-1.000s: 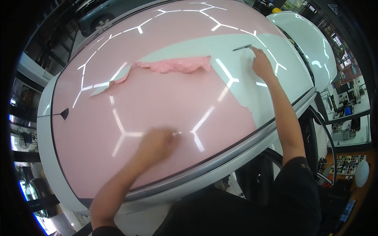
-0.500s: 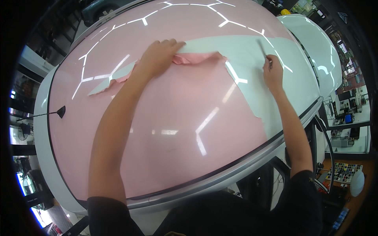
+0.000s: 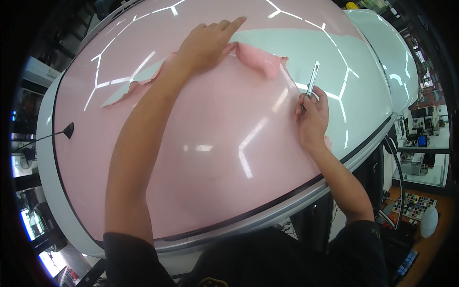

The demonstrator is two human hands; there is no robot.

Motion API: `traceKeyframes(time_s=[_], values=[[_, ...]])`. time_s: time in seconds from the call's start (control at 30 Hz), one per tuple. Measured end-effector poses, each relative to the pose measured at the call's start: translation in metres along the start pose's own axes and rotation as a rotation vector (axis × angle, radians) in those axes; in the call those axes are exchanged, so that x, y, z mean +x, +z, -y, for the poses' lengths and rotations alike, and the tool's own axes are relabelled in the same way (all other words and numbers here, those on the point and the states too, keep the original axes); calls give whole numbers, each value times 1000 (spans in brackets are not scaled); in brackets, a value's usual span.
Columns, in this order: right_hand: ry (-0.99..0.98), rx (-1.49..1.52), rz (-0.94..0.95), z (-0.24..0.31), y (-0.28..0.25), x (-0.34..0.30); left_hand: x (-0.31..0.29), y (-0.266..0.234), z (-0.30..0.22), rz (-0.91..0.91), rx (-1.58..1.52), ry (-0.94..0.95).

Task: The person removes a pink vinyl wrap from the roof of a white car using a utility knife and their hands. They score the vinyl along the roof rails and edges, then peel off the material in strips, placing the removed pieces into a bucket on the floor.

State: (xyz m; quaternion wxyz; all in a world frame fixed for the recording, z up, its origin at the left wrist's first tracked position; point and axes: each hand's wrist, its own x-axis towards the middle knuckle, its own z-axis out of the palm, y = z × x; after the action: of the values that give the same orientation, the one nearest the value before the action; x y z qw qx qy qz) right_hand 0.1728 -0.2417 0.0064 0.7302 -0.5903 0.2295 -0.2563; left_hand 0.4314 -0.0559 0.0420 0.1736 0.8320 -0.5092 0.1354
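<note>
A car roof fills the middle, partly covered in glossy pink film (image 3: pixel 205 172), with bare pale green-white paint (image 3: pixel 330 52) at the far right. My left hand (image 3: pixel 208 45) reaches across the torn film edge. Its index finger stretches out over the far pink area; the thumb is hidden beneath. A crumpled pink flap (image 3: pixel 260 60) curls up beside that hand. Closed around a slim silver utility knife (image 3: pixel 313 76), my right hand (image 3: pixel 313 112) is over the near film's right edge. The knife points upward, away from me.
A short black antenna (image 3: pixel 69 130) sticks up at the roof's left. Dark trim (image 3: pixel 267 204) runs along the near roof edge. At the lower right, a board of small coloured pieces (image 3: pixel 415 205) lies on a brown surface. A pale hood or trunk panel (image 3: pixel 392 52) lies beyond the roof.
My right hand has moved left and nearer with the utility knife, onto the film's edge. My left hand has moved slightly farther away, and its index finger has stretched out. The view has shifted a little.
</note>
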Motion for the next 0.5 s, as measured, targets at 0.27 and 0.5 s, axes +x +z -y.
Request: traceKeyframes(time_s=[0.27,0.5], values=[[-124,-98,115,-12,3,-5,-14,5,2,-268,-216,12],[-162,-130,121,-13,6,-6,-19,25,8,-152,-72,252]])
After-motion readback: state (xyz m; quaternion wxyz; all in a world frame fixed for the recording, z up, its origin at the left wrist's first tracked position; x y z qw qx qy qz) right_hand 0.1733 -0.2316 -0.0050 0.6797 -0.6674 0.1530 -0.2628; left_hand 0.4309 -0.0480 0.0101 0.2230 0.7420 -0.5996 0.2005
